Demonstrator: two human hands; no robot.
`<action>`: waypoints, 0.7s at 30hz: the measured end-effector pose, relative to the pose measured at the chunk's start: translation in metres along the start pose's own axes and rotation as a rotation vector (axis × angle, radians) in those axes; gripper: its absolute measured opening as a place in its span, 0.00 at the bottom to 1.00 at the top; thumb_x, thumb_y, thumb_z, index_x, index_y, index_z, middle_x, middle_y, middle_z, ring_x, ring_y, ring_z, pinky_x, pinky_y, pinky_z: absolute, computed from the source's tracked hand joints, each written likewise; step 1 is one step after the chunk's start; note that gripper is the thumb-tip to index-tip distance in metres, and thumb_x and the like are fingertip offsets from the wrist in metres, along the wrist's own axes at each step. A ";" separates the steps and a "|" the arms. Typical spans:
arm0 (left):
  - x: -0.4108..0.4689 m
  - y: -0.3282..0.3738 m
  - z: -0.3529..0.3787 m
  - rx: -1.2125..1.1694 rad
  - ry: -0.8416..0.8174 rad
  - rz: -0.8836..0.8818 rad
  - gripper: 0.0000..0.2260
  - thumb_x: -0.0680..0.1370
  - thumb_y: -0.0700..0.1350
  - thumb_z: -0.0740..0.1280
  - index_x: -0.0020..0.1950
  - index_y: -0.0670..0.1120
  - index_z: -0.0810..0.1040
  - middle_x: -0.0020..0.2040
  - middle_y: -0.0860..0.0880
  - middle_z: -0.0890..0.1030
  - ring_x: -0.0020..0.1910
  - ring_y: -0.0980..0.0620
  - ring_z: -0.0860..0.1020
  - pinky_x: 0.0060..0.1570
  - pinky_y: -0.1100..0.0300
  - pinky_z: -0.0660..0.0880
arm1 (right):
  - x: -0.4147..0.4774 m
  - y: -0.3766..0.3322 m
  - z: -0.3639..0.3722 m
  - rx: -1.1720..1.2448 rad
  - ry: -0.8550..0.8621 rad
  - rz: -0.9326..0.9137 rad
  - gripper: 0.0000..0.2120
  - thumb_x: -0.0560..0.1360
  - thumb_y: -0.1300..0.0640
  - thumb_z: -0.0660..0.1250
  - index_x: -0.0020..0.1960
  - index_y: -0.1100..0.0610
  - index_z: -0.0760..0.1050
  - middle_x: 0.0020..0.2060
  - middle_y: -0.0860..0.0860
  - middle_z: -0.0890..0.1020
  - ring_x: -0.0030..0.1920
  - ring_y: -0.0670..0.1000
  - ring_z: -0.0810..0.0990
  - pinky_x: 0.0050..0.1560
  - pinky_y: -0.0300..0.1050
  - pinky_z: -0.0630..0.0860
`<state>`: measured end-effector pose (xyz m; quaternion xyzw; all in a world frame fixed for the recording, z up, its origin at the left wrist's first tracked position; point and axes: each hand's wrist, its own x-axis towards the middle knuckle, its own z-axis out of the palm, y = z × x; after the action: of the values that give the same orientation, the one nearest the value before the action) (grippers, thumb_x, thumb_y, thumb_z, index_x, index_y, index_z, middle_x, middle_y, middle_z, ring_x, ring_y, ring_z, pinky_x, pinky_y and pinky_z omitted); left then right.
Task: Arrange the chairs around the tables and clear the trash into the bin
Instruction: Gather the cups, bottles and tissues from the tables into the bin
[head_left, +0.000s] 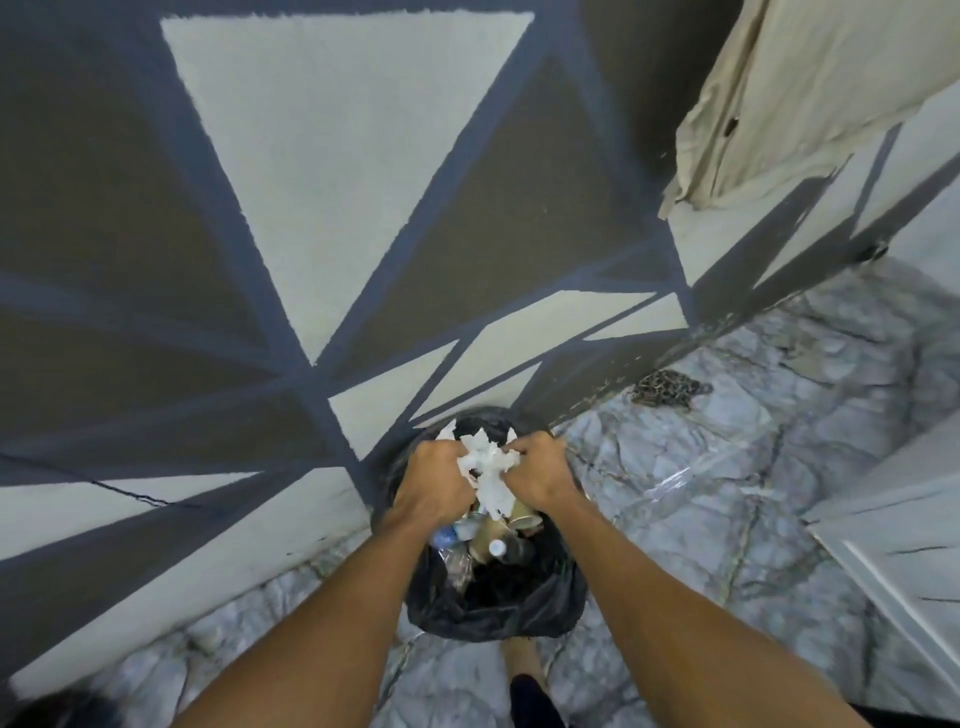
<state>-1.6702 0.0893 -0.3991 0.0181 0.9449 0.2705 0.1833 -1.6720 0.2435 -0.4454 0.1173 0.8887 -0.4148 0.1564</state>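
A bin lined with a black bag (493, 618) stands on the floor against the painted wall. Inside it lie paper cups, a plastic bottle and other rubbish. Both my hands hover over its mouth. My left hand (434, 480) and my right hand (540, 467) each grip a side of a crumpled wad of white paper (488, 470) held between them, just above the trash. No chairs or tables are in view.
A wall with grey, brown and pale triangles (311, 208) fills the left and top. The floor is grey marble (727, 467). A heap of chain (665, 387) lies by the wall at the right. A beige cloth (779, 104) hangs at upper right. A white panel (893, 545) stands at the right edge.
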 end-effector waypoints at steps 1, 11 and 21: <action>0.007 -0.004 0.004 -0.012 -0.017 -0.021 0.10 0.67 0.40 0.63 0.41 0.40 0.83 0.39 0.44 0.84 0.39 0.46 0.80 0.43 0.49 0.80 | 0.007 0.002 0.003 0.000 -0.012 0.012 0.10 0.65 0.69 0.68 0.40 0.58 0.85 0.34 0.53 0.85 0.34 0.47 0.80 0.34 0.42 0.78; 0.055 -0.011 0.022 0.059 -0.062 -0.131 0.20 0.72 0.35 0.66 0.62 0.48 0.80 0.56 0.42 0.81 0.54 0.40 0.79 0.55 0.48 0.78 | 0.051 0.022 0.014 -0.026 -0.069 0.122 0.14 0.69 0.61 0.74 0.54 0.56 0.83 0.51 0.54 0.85 0.51 0.53 0.82 0.53 0.37 0.76; 0.067 -0.016 0.041 -0.023 -0.173 -0.163 0.22 0.73 0.37 0.66 0.67 0.49 0.77 0.62 0.41 0.76 0.61 0.42 0.74 0.62 0.52 0.74 | 0.059 0.043 0.016 -0.048 -0.110 0.160 0.15 0.69 0.61 0.73 0.56 0.57 0.83 0.54 0.53 0.84 0.53 0.52 0.82 0.53 0.38 0.76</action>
<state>-1.7173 0.1048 -0.4624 -0.0376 0.9208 0.2631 0.2856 -1.7092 0.2633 -0.5075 0.1614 0.8763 -0.3851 0.2404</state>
